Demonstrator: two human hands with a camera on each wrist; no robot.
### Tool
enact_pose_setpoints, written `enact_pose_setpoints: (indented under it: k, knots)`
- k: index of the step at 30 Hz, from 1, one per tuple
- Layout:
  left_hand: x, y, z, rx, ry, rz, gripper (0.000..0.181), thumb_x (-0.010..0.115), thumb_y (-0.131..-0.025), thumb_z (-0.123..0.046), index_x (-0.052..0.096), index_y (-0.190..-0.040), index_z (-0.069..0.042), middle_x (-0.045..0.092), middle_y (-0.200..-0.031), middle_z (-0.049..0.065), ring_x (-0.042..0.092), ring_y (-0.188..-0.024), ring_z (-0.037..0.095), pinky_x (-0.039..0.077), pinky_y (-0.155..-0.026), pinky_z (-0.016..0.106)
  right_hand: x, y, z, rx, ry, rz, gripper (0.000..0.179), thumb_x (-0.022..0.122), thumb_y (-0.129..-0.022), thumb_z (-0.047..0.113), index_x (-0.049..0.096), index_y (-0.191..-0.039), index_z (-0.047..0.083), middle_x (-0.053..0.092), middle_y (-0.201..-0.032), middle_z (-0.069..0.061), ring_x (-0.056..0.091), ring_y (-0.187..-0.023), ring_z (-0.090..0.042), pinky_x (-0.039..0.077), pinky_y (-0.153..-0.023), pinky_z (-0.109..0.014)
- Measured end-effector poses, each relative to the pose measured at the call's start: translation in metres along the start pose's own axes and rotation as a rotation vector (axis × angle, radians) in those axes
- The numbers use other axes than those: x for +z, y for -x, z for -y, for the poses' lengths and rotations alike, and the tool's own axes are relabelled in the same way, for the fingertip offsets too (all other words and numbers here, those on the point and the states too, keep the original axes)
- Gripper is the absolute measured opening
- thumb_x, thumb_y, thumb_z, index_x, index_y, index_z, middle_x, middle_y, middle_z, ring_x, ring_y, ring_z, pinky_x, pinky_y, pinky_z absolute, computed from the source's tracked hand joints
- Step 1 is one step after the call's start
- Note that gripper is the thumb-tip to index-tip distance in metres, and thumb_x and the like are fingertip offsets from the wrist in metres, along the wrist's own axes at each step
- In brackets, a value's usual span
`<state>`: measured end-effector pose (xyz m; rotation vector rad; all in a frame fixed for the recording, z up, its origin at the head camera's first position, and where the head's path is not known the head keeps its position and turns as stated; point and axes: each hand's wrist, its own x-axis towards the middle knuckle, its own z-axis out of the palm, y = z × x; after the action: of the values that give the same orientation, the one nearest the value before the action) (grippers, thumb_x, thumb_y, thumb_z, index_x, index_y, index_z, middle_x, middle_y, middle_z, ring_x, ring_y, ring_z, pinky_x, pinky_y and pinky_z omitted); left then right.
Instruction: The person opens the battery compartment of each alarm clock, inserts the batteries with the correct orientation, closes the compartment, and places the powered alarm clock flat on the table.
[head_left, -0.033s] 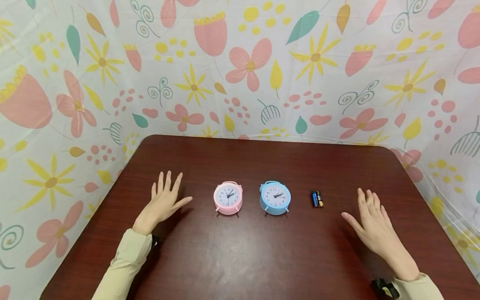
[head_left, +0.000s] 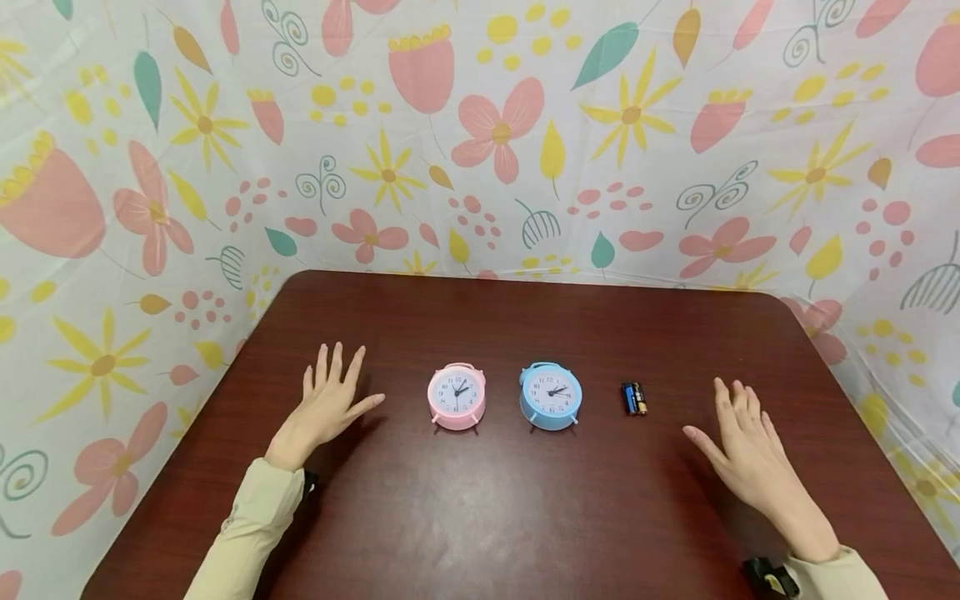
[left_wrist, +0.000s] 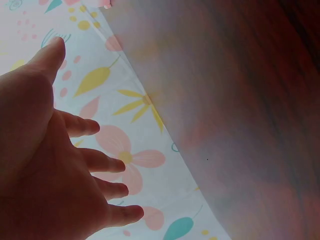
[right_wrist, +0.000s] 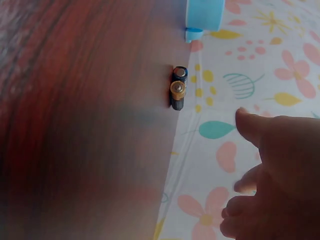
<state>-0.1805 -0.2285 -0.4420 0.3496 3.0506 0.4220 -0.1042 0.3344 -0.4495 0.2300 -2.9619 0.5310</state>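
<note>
Blue alarm clock [head_left: 551, 408], on counter [head_left: 457, 525]. Left of it: pink alarm clock [head_left: 457, 404], left hand [head_left: 324, 408]. Right of it: batteries [head_left: 631, 400], right hand [head_left: 748, 454]. Both hands' fingers extended.

Pink clock [head_left: 457, 398] and blue clock [head_left: 551, 398] bear numeral 12.

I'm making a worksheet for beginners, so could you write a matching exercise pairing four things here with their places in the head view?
Things:
1. pink clock
2. blue clock
3. batteries
4. left hand

Places:
A. between the blue clock and the right hand
B. farthest left of the four
C. between the pink clock and the batteries
D. between the left hand and the blue clock

Pairs: 1-D, 2-C, 3-A, 4-B
</note>
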Motion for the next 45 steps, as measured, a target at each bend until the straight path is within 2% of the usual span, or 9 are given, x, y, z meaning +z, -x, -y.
enact_pose_setpoints:
  k: [5, 13, 19, 22, 24, 26, 32, 38, 45]
  knots:
    - [0.001, 0.003, 0.002, 0.005, 0.005, 0.003, 0.083, 0.054, -0.094, -0.051, 0.019, -0.154, -0.005, 0.008, -0.156, 0.035, -0.003, -0.144, 0.052, 0.008, -0.109, 0.071, 0.000, 0.000, 0.000, -0.007, 0.007, 0.033, 0.070, 0.051, -0.099, 0.040, 0.032, -0.143, -0.010, 0.015, -0.147, -0.046, 0.007, -0.141, -0.056, 0.015, -0.104, -0.072]
    - [-0.002, 0.003, 0.000, 0.034, 0.059, 0.028, 0.084, 0.052, -0.094, -0.054, 0.017, -0.155, -0.008, 0.012, -0.156, 0.032, 0.002, -0.146, 0.049, 0.010, -0.110, 0.069, -0.003, -0.001, 0.003, -0.028, -0.030, 0.045, 0.068, 0.054, -0.098, 0.037, 0.034, -0.142, -0.011, 0.018, -0.145, -0.046, 0.011, -0.139, -0.057, 0.016, -0.104, -0.072]
    - [0.000, -0.003, -0.008, 0.139, 0.072, 0.008, 0.080, 0.055, -0.093, -0.051, 0.025, -0.152, -0.006, 0.029, -0.152, 0.031, 0.017, -0.143, 0.049, 0.020, -0.109, 0.067, -0.006, -0.005, 0.015, -0.052, 0.010, -0.021, 0.054, 0.060, -0.096, 0.029, 0.048, -0.135, -0.005, 0.042, -0.136, -0.040, 0.048, -0.117, -0.056, 0.040, -0.087, -0.066]
    - [0.002, -0.005, -0.014, 0.219, 0.096, -0.026, 0.076, 0.059, -0.093, -0.046, 0.031, -0.150, -0.005, 0.039, -0.148, 0.027, 0.028, -0.140, 0.048, 0.027, -0.110, 0.062, -0.007, -0.008, 0.023, -0.043, 0.029, -0.124, 0.037, 0.062, -0.094, 0.022, 0.060, -0.125, 0.003, 0.068, -0.089, -0.020, 0.063, -0.069, -0.036, 0.047, -0.057, -0.051]
    - [0.002, -0.006, -0.019, 0.265, 0.126, -0.047, 0.072, 0.061, -0.093, -0.043, 0.035, -0.148, -0.005, 0.044, -0.146, 0.024, 0.036, -0.137, 0.044, 0.031, -0.109, 0.058, -0.006, -0.010, 0.029, -0.043, 0.020, -0.202, 0.026, 0.064, -0.091, 0.018, 0.067, -0.115, 0.008, 0.058, -0.058, -0.003, 0.048, -0.048, -0.018, 0.038, -0.045, -0.039]
    - [0.003, -0.008, -0.024, 0.293, 0.154, -0.057, 0.070, 0.062, -0.093, -0.041, 0.037, -0.148, -0.006, 0.047, -0.144, 0.021, 0.041, -0.134, 0.040, 0.035, -0.109, 0.053, -0.005, -0.012, 0.033, -0.046, 0.012, -0.248, 0.017, 0.066, -0.089, 0.016, 0.071, -0.105, 0.012, 0.043, -0.045, 0.007, 0.034, -0.045, -0.007, 0.028, -0.044, -0.031]
    - [0.006, -0.015, -0.041, 0.279, 0.169, -0.033, 0.068, 0.062, -0.092, -0.045, 0.040, -0.144, -0.009, 0.052, -0.133, 0.016, 0.050, -0.123, 0.029, 0.047, -0.098, 0.045, 0.005, -0.021, 0.047, -0.104, -0.026, -0.253, 0.002, 0.071, -0.083, 0.014, 0.069, -0.083, 0.015, 0.060, -0.062, 0.010, 0.046, -0.052, 0.001, 0.035, -0.047, -0.027]
    - [0.012, -0.023, -0.053, 0.321, 0.154, -0.033, 0.068, 0.070, -0.085, -0.045, 0.045, -0.134, -0.004, 0.051, -0.110, 0.015, 0.045, -0.106, 0.024, 0.049, -0.085, 0.036, 0.021, -0.031, 0.067, -0.158, -0.031, -0.198, 0.008, 0.069, -0.083, 0.012, 0.065, -0.082, 0.018, 0.051, -0.060, 0.014, 0.038, -0.050, 0.000, 0.032, -0.047, -0.023]
    - [0.018, -0.032, -0.058, 0.373, 0.167, -0.010, 0.086, 0.077, -0.080, -0.042, 0.036, -0.143, 0.000, 0.045, -0.126, 0.019, 0.041, -0.118, 0.030, 0.046, -0.097, 0.040, 0.034, -0.040, 0.094, -0.220, -0.035, -0.133, 0.006, 0.070, -0.083, 0.014, 0.067, -0.083, 0.019, 0.048, -0.060, 0.015, 0.039, -0.053, -0.001, 0.034, -0.049, -0.022]
